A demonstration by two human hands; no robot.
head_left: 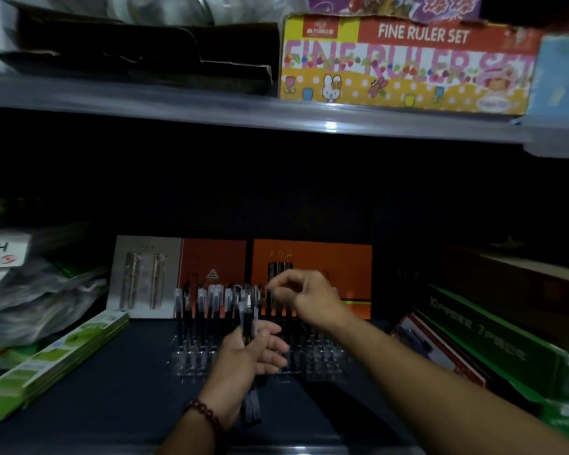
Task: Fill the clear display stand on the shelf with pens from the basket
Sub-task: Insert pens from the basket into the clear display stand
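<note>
A clear display stand (322,364) sits on the dark lower shelf, with several black pens (204,310) standing upright in it, most on its left side. My left hand (247,359), with a bead bracelet at the wrist, grips a bundle of black pens (247,320) in front of the stand. My right hand (309,297) hovers over the stand's right half, thumb and forefinger pinching the top of one black pen (269,300) that stands in a slot. The basket is out of view.
Orange and grey pen gift boxes (312,257) lean behind the stand. Green flat packs (56,353) lie at the left, green and red boxes (493,343) at the right. The upper shelf (243,113) carries a ruler set box (408,64).
</note>
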